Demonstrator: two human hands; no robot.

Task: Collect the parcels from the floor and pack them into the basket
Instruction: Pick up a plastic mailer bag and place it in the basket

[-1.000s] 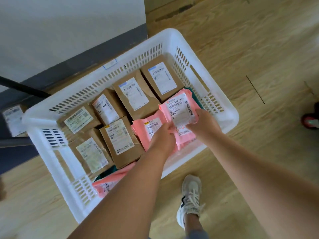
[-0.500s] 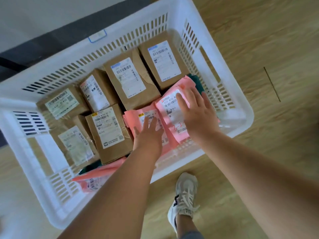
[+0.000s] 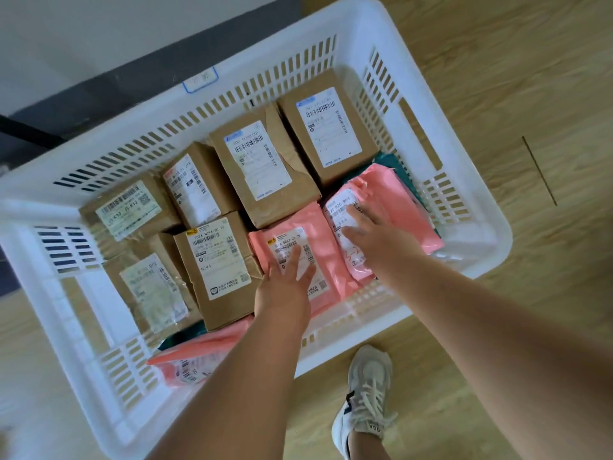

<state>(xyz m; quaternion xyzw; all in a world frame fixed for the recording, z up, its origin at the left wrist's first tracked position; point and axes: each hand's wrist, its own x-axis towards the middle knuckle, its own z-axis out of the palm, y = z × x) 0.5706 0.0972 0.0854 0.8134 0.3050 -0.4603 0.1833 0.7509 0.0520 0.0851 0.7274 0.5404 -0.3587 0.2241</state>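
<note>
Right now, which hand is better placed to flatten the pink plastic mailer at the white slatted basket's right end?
Right, likely: the right hand lies flat on that pink plastic mailer; the left hand rests on the neighbouring pink mailer, farther away.

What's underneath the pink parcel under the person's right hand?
A dark teal bag peeks out beyond the pink parcel, by the basket wall. The right hand lies flat on top. Whatever else lies beneath is covered.

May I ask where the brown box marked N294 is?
Head view: the box lies in the white basket, just left of the pink parcel under the left hand.
</note>
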